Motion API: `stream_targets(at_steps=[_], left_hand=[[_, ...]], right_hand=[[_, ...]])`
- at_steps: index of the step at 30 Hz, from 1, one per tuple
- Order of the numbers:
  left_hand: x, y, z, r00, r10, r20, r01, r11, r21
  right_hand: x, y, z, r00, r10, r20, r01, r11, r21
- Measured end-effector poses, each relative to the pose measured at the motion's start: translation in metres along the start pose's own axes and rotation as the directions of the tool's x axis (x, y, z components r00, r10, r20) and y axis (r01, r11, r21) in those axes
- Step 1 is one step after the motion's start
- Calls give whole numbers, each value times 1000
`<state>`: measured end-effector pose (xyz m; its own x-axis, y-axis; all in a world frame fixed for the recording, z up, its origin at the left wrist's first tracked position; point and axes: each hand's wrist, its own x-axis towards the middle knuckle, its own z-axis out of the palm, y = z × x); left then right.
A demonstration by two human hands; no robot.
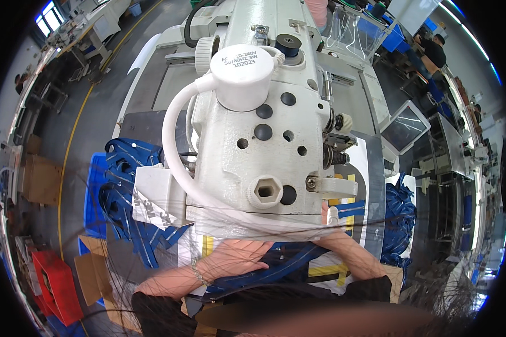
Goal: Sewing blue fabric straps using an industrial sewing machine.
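A white industrial sewing machine head (230, 163) fills the middle, with a white hose and cap on top. Under its front, my left hand (239, 255) lies over dark blue zipper-like strips (281, 264), fingers stretched out, tips partly hidden by the machine. My right hand (331, 241) reaches beneath the machine head at the right, its fingers mostly hidden; what they hold cannot be made out. A short blue strip (349, 209) shows beside the presser area. Yellow-taped white boards (323, 269) lie below the strips.
Piles of blue strips flank the machine at left (123, 196) and right (399, 219). A blue bin (94, 168), open carton (90, 269) and red crate (56, 286) stand left. A small screen (405, 126) is at right. A co-worker (430, 56) works at the back right.
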<state>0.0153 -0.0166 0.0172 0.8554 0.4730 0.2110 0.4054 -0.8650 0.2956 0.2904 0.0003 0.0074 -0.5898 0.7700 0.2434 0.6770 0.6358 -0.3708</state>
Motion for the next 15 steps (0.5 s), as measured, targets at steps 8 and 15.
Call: stream_targets(at_steps=[8, 15], left_hand=[[-1, -1, 5, 1000, -10, -6, 10, 1000, -26], [-1, -2, 5, 1000, -2, -20, 2, 1000, 0]], right_hand=[[-2, 3, 5, 1000, 9, -12, -9, 999, 39], [-4, 2, 5, 999, 35, 7, -35, 999, 39]])
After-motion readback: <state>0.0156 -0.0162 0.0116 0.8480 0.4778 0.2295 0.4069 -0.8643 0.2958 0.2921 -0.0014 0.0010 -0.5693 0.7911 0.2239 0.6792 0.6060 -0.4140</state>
